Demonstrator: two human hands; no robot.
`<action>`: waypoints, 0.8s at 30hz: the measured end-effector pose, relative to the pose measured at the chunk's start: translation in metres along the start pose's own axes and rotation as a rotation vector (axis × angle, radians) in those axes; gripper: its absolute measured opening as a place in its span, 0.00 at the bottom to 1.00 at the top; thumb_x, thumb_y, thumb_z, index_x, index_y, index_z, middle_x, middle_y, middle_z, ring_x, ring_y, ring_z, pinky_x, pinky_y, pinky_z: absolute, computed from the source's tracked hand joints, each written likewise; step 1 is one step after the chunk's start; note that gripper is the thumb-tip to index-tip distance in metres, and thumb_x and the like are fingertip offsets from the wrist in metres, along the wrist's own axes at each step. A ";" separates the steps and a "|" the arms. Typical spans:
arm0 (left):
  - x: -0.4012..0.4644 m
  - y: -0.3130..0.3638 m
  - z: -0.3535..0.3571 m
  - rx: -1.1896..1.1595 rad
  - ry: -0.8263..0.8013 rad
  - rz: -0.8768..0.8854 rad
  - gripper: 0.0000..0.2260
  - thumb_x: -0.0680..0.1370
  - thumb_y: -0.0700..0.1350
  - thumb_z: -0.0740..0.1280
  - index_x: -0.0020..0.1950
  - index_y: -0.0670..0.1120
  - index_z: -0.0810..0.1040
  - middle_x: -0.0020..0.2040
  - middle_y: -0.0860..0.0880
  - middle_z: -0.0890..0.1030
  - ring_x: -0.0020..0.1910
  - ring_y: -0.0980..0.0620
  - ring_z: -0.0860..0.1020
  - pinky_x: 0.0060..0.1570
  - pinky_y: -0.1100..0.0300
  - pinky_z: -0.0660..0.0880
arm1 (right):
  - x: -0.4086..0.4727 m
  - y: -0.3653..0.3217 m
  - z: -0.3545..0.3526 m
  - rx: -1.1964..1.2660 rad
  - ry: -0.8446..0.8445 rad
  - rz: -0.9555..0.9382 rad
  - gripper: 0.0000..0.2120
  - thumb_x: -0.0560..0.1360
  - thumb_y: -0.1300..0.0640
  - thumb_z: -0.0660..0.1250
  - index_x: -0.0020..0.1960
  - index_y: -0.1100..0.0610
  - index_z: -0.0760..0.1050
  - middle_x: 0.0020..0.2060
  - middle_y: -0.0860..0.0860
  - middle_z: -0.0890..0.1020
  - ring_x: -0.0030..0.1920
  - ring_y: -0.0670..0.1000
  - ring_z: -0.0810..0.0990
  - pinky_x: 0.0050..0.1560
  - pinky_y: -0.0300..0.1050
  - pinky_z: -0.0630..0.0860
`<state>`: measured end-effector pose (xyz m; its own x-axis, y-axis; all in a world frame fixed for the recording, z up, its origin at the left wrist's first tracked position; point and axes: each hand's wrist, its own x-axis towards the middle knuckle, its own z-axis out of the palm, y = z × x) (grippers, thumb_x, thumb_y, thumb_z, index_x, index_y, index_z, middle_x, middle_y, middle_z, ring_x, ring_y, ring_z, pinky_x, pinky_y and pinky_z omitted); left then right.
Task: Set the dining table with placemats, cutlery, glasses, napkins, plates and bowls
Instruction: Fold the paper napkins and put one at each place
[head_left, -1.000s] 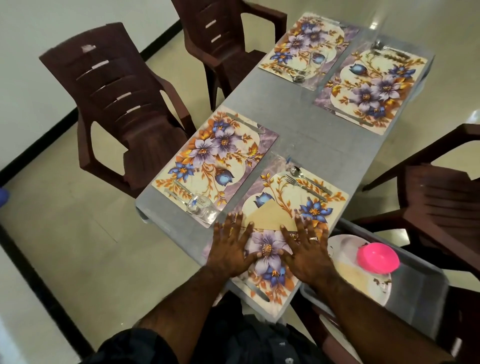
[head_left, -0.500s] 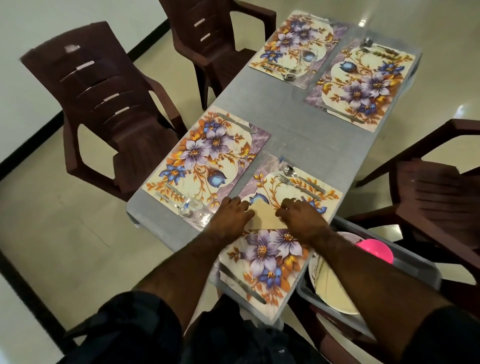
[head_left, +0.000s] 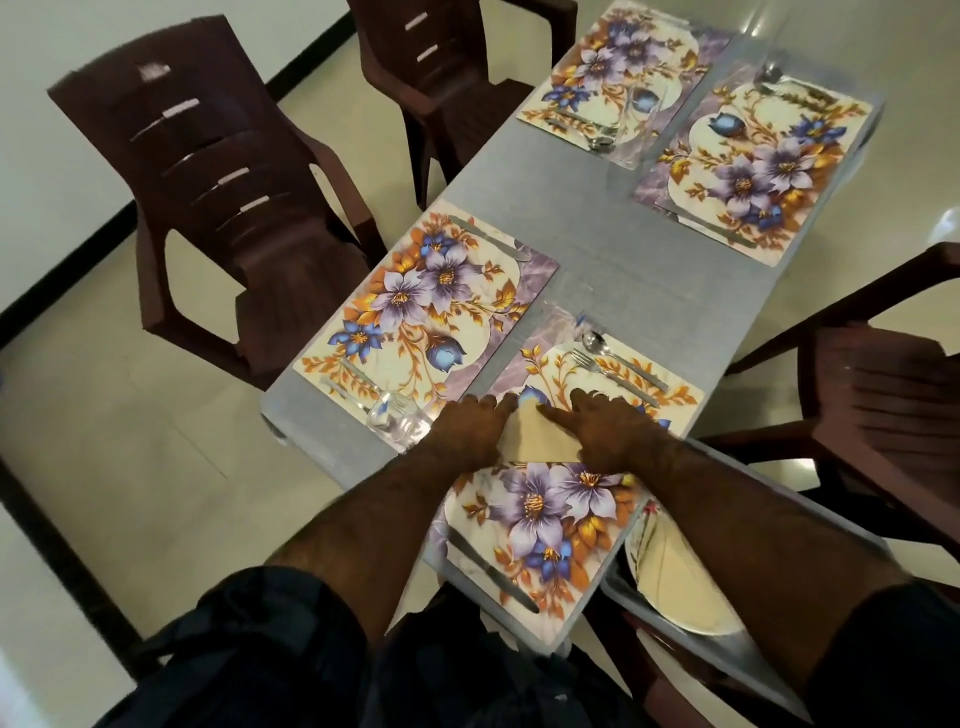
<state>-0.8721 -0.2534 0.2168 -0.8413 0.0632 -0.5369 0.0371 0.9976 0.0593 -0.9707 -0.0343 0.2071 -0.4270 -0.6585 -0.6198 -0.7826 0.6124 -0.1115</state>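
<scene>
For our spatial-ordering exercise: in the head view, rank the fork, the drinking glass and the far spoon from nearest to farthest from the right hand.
1. Fork, just beyond the right hand.
2. Drinking glass, left, past the left hand.
3. Far spoon, at the table's far end.

Dim, warm indoor light; glare whitens the glossy floor (head_left: 924, 156) at upper right. Wide-angle bending at edges, slight softness throughout.

Both hands, left hand (head_left: 470, 431) and right hand (head_left: 613, 431), press a cream napkin (head_left: 537, 436) flat on the nearest floral placemat (head_left: 550, 519); fork (head_left: 605, 370) and spoon (head_left: 623, 361) lie beyond; a glass (head_left: 397, 423) stands left.
</scene>
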 end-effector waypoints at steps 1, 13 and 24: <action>-0.002 0.004 0.003 -0.077 0.037 -0.080 0.40 0.77 0.58 0.73 0.81 0.46 0.59 0.71 0.41 0.75 0.64 0.39 0.77 0.58 0.46 0.77 | -0.001 -0.001 0.000 0.033 0.017 0.020 0.50 0.74 0.45 0.71 0.84 0.40 0.40 0.75 0.59 0.63 0.70 0.61 0.71 0.65 0.58 0.74; -0.003 0.039 0.017 -0.589 0.174 -0.268 0.08 0.69 0.47 0.76 0.41 0.50 0.78 0.44 0.49 0.80 0.46 0.44 0.80 0.41 0.57 0.72 | -0.046 -0.002 0.048 0.683 0.353 0.308 0.32 0.72 0.48 0.73 0.74 0.50 0.69 0.67 0.55 0.74 0.64 0.60 0.78 0.61 0.54 0.78; 0.028 0.064 -0.079 -0.750 0.299 0.122 0.09 0.71 0.36 0.78 0.45 0.49 0.85 0.42 0.52 0.85 0.42 0.54 0.82 0.46 0.61 0.77 | -0.080 0.049 0.012 1.165 0.629 0.261 0.07 0.70 0.61 0.79 0.45 0.51 0.85 0.40 0.48 0.85 0.42 0.46 0.82 0.42 0.39 0.76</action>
<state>-0.9361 -0.1905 0.2723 -0.9669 0.0533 -0.2496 -0.1445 0.6918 0.7074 -0.9696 0.0541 0.2422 -0.8825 -0.3619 -0.3005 0.0551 0.5548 -0.8302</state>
